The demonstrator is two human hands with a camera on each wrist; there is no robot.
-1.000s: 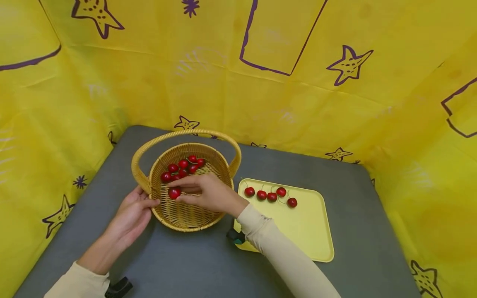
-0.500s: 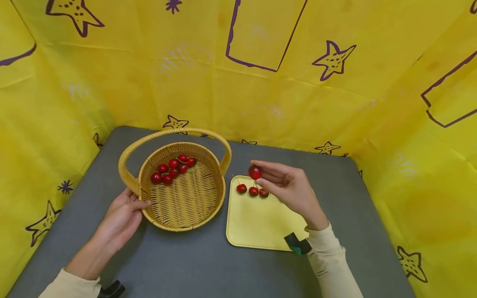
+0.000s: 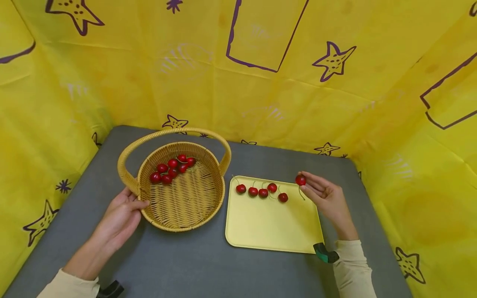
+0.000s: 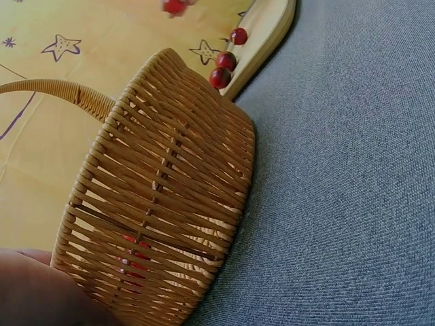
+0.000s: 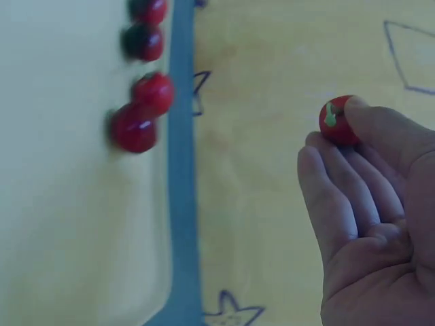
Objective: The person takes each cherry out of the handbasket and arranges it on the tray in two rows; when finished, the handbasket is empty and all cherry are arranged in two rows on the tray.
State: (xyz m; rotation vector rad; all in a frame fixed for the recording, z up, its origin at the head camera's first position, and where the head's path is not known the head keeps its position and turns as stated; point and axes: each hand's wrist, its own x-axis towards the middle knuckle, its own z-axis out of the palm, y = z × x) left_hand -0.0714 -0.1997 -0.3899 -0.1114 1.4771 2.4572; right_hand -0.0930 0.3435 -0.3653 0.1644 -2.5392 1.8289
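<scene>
A round wicker basket point(image 3: 182, 207) with a tall arched handle stands left of centre, a cluster of cherries point(image 3: 172, 163) at its far left side. My left hand point(image 3: 120, 219) grips the basket's left rim, thumb over the edge. In the left wrist view the woven wall point(image 4: 156, 176) fills the middle, with part of the hand point(image 4: 47, 292) at lower left. My right hand point(image 3: 329, 200) pinches one cherry point(image 3: 300, 180) between thumb and fingertips above the right end of a yellow tray point(image 3: 272, 227). The right wrist view shows that cherry point(image 5: 338, 121) held up, its green stem end visible.
Along the tray's far side lies a row of several cherries point(image 3: 263, 193) with thin stems. Tray and basket stand side by side on a grey table point(image 3: 193, 265), a narrow gap between them. A yellow patterned cloth point(image 3: 275, 107) rises behind and at both sides.
My right hand has moved from inside the basket rightward across the tray, carrying a cherry. The left hand keeps its grip on the basket rim. The head view has shifted slightly.
</scene>
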